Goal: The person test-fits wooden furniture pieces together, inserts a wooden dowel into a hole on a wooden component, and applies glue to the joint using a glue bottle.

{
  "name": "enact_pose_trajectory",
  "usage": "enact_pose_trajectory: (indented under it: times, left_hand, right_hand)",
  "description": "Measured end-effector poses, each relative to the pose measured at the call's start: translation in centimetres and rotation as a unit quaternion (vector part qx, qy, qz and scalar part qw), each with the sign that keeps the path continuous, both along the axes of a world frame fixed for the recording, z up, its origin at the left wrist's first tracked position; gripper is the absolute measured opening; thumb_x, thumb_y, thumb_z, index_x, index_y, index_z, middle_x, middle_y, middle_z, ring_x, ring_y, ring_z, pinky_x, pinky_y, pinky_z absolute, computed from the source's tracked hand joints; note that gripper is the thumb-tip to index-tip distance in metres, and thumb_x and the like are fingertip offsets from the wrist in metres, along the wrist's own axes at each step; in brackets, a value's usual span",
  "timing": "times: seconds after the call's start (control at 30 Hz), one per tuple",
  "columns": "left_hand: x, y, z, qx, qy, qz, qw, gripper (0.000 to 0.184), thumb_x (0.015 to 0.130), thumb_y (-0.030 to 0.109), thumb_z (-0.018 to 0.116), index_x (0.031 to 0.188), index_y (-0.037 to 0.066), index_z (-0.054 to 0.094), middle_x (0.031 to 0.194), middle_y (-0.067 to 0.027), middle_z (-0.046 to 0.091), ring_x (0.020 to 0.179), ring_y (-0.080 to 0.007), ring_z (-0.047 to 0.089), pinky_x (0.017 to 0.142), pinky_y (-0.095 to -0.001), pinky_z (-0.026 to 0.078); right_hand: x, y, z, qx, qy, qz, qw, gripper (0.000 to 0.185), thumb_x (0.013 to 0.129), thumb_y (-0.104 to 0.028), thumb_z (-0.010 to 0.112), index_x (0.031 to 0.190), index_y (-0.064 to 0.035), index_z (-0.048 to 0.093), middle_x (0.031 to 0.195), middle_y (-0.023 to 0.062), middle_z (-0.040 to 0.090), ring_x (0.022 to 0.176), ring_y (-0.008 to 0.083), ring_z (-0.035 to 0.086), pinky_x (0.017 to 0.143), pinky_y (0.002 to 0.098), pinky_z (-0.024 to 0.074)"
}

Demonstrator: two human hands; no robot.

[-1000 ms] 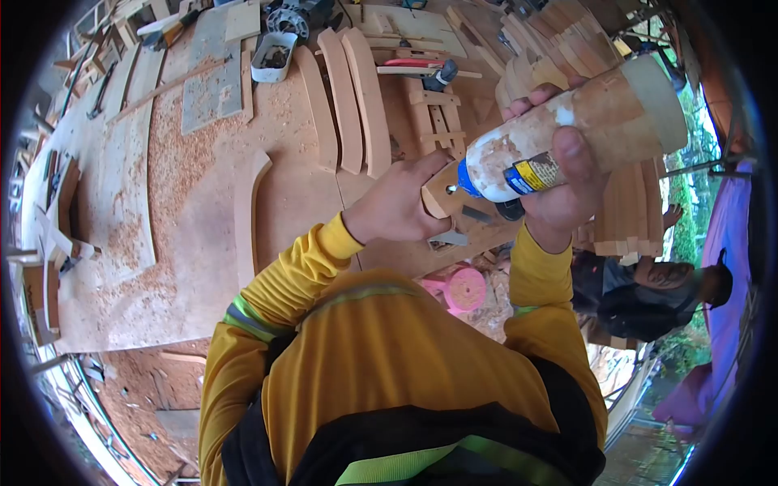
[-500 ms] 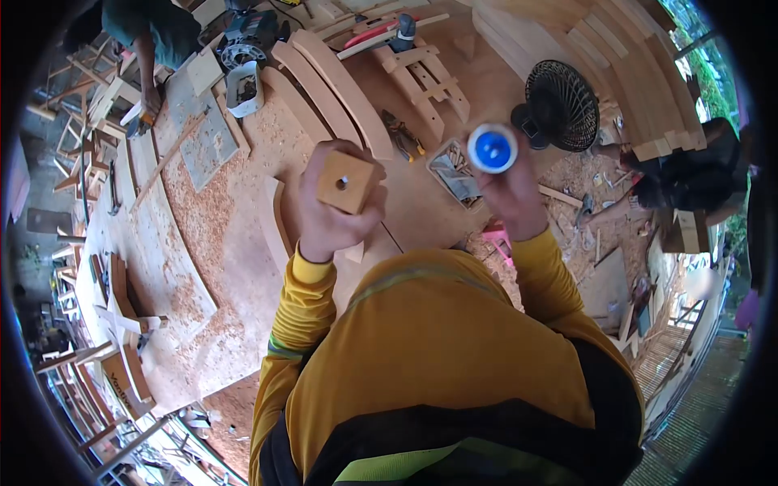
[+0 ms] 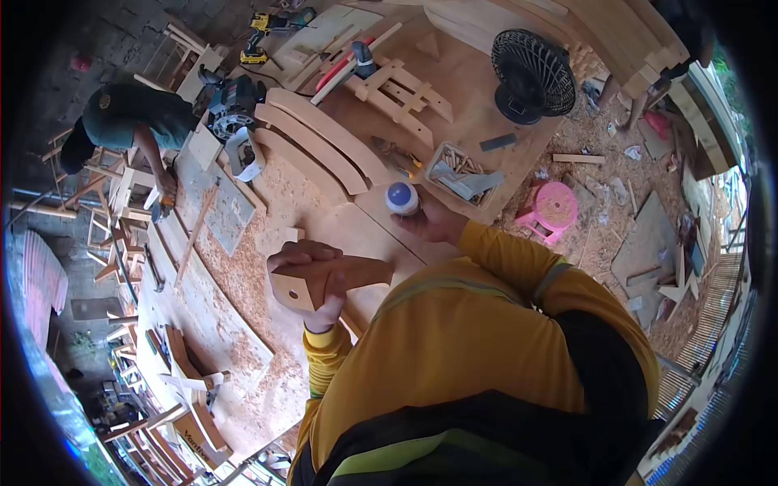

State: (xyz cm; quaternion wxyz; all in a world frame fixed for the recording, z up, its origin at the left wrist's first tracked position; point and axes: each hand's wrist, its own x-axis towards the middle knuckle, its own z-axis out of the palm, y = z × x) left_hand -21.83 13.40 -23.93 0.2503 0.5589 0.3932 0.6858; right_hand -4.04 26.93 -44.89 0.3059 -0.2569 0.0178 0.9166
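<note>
My left hand is wrapped round a tapered wooden block, which lies tilted with its narrow end to the right. A round hole shows in its square left end. In my right hand is a white bottle with a blue top, held above the workbench with the top facing up toward me. Bottle and block are apart. Beyond the bottle lie several curved wooden pieces.
Right of the bottle is a tray of small parts, with a black fan behind it. A pink stool stands on the shavings-covered floor. Another person works at the far left, near a power tool.
The block has turned from end-on to lying sideways. My right hand has brought the bottle down and left, closer to the block. The view has shifted, showing more of the stool.
</note>
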Motion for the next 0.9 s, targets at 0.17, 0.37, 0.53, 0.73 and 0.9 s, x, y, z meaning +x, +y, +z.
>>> enact_pose_trajectory:
  times: [0.17, 0.37, 0.53, 0.73, 0.9]
  left_hand:
    - [0.0, 0.2, 0.0, -0.015, 0.010, 0.016, 1.000, 0.058, 0.074, 0.018, 0.084, 0.113, 0.008, 0.043, 0.094, -0.0118, 0.058, 0.081, -0.0228, 0.061, 0.074, -0.0372, 0.057]
    - [-0.3, -0.2, -0.1, -0.014, 0.010, 0.019, 1.000, 0.060, 0.075, 0.023, 0.087, 0.114, 0.009, 0.044, 0.095, -0.0104, 0.058, 0.081, -0.0216, 0.060, 0.074, -0.0370, 0.056]
    - [-0.3, 0.0, -0.3, -0.009, 0.035, 0.002, 0.999, 0.059, 0.073, 0.019, 0.085, 0.113, 0.007, 0.044, 0.096, -0.0112, 0.059, 0.083, -0.0226, 0.061, 0.074, -0.0368, 0.056]
    - [-0.9, 1.9, 0.1, 0.005, 0.101, -0.019, 0.995, 0.047, 0.068, 0.001, 0.074, 0.109, 0.001, 0.051, 0.089, -0.0110, 0.064, 0.083, -0.0220, 0.068, 0.072, -0.0329, 0.055]
    - [-0.2, 2.8, 0.8, -0.030, 0.084, -0.006, 0.996, 0.048, 0.067, 0.000, 0.073, 0.110, 0.002, 0.053, 0.091, -0.0090, 0.067, 0.081, -0.0180, 0.069, 0.073, -0.0311, 0.055]
  right_hand:
    - [1.6, -0.6, -0.3, 0.024, -0.023, 0.088, 0.996, 0.043, 0.105, -0.046, 0.047, 0.114, -0.0071, 0.061, 0.097, 0.0110, 0.068, 0.088, 0.0254, 0.070, 0.082, 0.0361, 0.0626]
    - [7.5, -0.8, -0.4, 0.405, -0.541, 0.127, 0.726, 0.026, 0.099, -0.028, 0.059, 0.102, -0.0039, 0.068, 0.097, 0.0133, 0.069, 0.085, 0.0294, 0.068, 0.080, 0.0395, 0.0567]
    - [11.3, 1.5, -1.0, 0.663, -0.688, -0.046, 0.291, 0.018, 0.082, -0.005, 0.063, 0.097, -0.0087, 0.071, 0.103, 0.0105, 0.067, 0.103, 0.0357, 0.060, 0.090, 0.0446, 0.0508]
    - [12.0, 4.3, -2.0, 0.729, -0.646, 0.052, 0.221, 0.020, 0.082, -0.006, 0.066, 0.102, -0.0079, 0.072, 0.109, 0.0101, 0.068, 0.104, 0.0359, 0.060, 0.089, 0.0450, 0.0502]
    - [12.5, 6.0, 0.9, 0.647, -0.642, -0.115, 0.396, 0.019, 0.092, -0.006, 0.066, 0.110, -0.0051, 0.068, 0.109, 0.0107, 0.069, 0.096, 0.0277, 0.067, 0.085, 0.0387, 0.0529]
